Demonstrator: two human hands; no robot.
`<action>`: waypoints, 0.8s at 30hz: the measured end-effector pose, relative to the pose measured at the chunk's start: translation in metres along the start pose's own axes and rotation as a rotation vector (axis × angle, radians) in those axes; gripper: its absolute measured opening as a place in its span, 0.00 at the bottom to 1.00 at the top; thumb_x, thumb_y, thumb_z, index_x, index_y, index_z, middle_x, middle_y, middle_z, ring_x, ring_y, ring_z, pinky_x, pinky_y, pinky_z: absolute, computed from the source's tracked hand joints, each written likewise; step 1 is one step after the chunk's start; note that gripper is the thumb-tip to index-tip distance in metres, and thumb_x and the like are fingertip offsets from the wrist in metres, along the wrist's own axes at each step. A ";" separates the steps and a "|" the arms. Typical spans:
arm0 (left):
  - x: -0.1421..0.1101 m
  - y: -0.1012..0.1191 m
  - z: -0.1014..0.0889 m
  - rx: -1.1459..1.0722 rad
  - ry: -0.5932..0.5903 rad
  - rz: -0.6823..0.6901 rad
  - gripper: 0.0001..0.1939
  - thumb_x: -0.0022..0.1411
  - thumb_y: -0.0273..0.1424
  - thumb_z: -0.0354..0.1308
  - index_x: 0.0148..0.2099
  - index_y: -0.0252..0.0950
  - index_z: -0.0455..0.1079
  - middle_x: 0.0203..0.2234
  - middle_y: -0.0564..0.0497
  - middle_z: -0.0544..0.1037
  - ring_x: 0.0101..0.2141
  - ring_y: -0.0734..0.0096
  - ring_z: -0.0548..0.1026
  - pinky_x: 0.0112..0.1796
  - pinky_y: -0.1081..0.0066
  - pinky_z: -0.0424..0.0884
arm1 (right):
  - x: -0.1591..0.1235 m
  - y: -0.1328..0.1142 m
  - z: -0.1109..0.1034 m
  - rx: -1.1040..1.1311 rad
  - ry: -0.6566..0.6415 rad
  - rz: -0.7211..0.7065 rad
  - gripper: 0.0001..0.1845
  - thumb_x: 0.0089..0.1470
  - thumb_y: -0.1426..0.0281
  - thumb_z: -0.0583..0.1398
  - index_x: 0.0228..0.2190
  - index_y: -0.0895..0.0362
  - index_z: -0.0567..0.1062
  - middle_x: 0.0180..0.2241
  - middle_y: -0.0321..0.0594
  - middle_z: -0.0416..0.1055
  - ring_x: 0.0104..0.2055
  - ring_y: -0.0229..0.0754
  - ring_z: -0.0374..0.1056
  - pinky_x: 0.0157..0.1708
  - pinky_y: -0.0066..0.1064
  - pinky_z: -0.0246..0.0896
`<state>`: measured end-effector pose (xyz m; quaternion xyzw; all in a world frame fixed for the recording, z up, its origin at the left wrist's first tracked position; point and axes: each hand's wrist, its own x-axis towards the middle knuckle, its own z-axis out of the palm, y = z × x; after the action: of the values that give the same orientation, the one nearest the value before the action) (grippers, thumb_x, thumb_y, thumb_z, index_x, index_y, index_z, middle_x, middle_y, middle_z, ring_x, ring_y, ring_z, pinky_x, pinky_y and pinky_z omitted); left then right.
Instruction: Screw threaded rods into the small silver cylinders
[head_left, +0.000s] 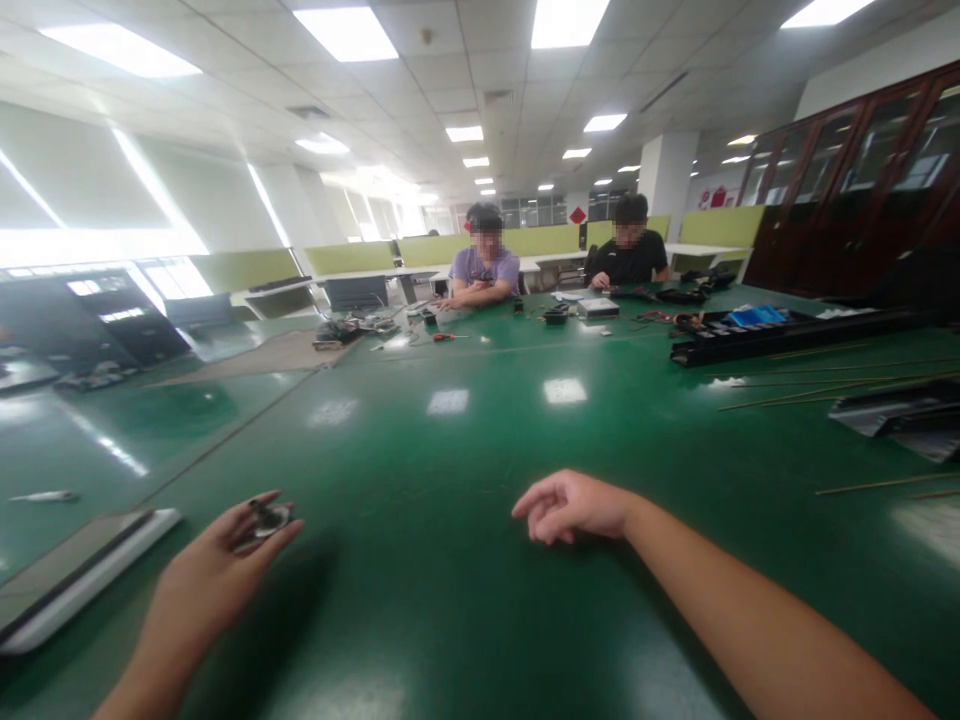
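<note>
My left hand (206, 570) is closed on a small round metallic part (271, 520) with a dark piece on it, gripped between thumb and fingers above the table. Its exact kind is too blurred to make out. Out over the green tabletop (420, 470), my right hand (581, 507) hovers with the index finger stretched forward and the others loosely bent. No object shows in it. A flat device with a grey top and white edge (90, 580) lies left of my left hand, and beyond that is a thin light-coloured tool (45, 496).
Two people sit across the table, a person in purple (484, 270) and one in black (637, 255). Before them lie a red-handled screwdriver (446, 338), a silver box (598, 308) and small electronics. Long black rails (787, 335) and thin rods (795, 400) occupy the right side.
</note>
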<state>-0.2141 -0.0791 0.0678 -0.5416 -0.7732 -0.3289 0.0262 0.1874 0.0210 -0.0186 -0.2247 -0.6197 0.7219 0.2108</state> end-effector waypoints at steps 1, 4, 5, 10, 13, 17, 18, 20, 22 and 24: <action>0.004 0.012 0.008 -0.039 -0.074 -0.006 0.24 0.52 0.43 0.64 0.50 0.39 0.72 0.37 0.53 0.83 0.38 0.59 0.81 0.42 0.63 0.76 | 0.001 -0.001 0.000 -0.020 0.069 -0.017 0.25 0.42 0.68 0.71 0.44 0.63 0.77 0.29 0.40 0.76 0.24 0.33 0.68 0.22 0.23 0.59; 0.010 0.057 0.036 -0.244 -0.143 0.046 0.27 0.53 0.41 0.63 0.52 0.33 0.70 0.41 0.44 0.81 0.42 0.57 0.80 0.48 0.61 0.73 | 0.004 -0.002 0.000 -0.050 0.317 -0.088 0.20 0.43 0.67 0.69 0.39 0.63 0.77 0.25 0.37 0.74 0.24 0.34 0.67 0.26 0.26 0.61; 0.011 0.072 0.046 -0.312 -0.155 0.063 0.25 0.52 0.40 0.64 0.50 0.31 0.72 0.40 0.42 0.81 0.41 0.57 0.80 0.48 0.61 0.74 | 0.005 -0.002 0.000 -0.051 0.386 -0.108 0.19 0.43 0.67 0.69 0.38 0.63 0.77 0.24 0.37 0.73 0.24 0.34 0.67 0.27 0.27 0.61; 0.006 0.119 0.098 -0.465 -0.341 0.211 0.23 0.53 0.39 0.65 0.48 0.32 0.74 0.37 0.44 0.81 0.36 0.59 0.80 0.44 0.62 0.75 | 0.006 0.001 -0.008 -0.057 0.530 -0.165 0.17 0.43 0.68 0.67 0.36 0.64 0.76 0.22 0.35 0.71 0.24 0.34 0.65 0.27 0.27 0.59; -0.002 0.127 0.121 -0.442 -0.413 0.338 0.21 0.55 0.39 0.64 0.49 0.36 0.74 0.38 0.47 0.81 0.37 0.60 0.79 0.43 0.62 0.74 | 0.003 0.002 -0.010 -0.141 0.554 -0.191 0.19 0.44 0.69 0.66 0.40 0.63 0.75 0.21 0.33 0.70 0.23 0.35 0.64 0.27 0.27 0.59; -0.011 0.126 0.139 -0.388 -0.462 0.580 0.16 0.59 0.37 0.62 0.49 0.40 0.74 0.40 0.48 0.79 0.40 0.62 0.76 0.43 0.63 0.71 | 0.003 0.004 -0.005 -0.403 0.612 -0.179 0.27 0.46 0.73 0.65 0.50 0.60 0.71 0.21 0.30 0.70 0.21 0.34 0.64 0.25 0.26 0.59; -0.013 0.124 0.141 -0.397 -0.486 0.618 0.15 0.60 0.36 0.62 0.49 0.41 0.74 0.40 0.48 0.78 0.40 0.62 0.76 0.43 0.64 0.71 | 0.004 0.005 -0.003 -0.457 0.611 -0.171 0.29 0.46 0.73 0.64 0.53 0.58 0.70 0.20 0.29 0.69 0.21 0.34 0.63 0.25 0.25 0.58; -0.016 0.121 0.146 -0.420 -0.525 0.643 0.15 0.60 0.34 0.62 0.50 0.41 0.74 0.40 0.48 0.78 0.40 0.64 0.75 0.43 0.66 0.71 | 0.006 0.007 0.000 -0.530 0.611 -0.171 0.33 0.47 0.74 0.63 0.56 0.56 0.66 0.20 0.28 0.68 0.20 0.34 0.62 0.24 0.25 0.57; -0.018 0.119 0.149 -0.436 -0.532 0.619 0.17 0.58 0.32 0.64 0.51 0.41 0.72 0.40 0.49 0.78 0.40 0.63 0.75 0.43 0.66 0.71 | 0.007 0.009 0.002 -0.599 0.589 -0.170 0.36 0.47 0.74 0.64 0.58 0.55 0.65 0.20 0.27 0.68 0.20 0.34 0.62 0.24 0.25 0.57; -0.019 0.117 0.151 -0.451 -0.511 0.576 0.22 0.55 0.30 0.66 0.52 0.42 0.70 0.41 0.50 0.78 0.41 0.62 0.76 0.44 0.65 0.71 | 0.008 0.010 0.004 -0.648 0.584 -0.173 0.36 0.47 0.74 0.64 0.58 0.54 0.64 0.21 0.28 0.69 0.21 0.35 0.63 0.25 0.26 0.58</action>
<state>-0.0582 0.0094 -0.0016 -0.7908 -0.4816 -0.3243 -0.1938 0.1785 0.0204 -0.0286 -0.4210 -0.7450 0.3763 0.3552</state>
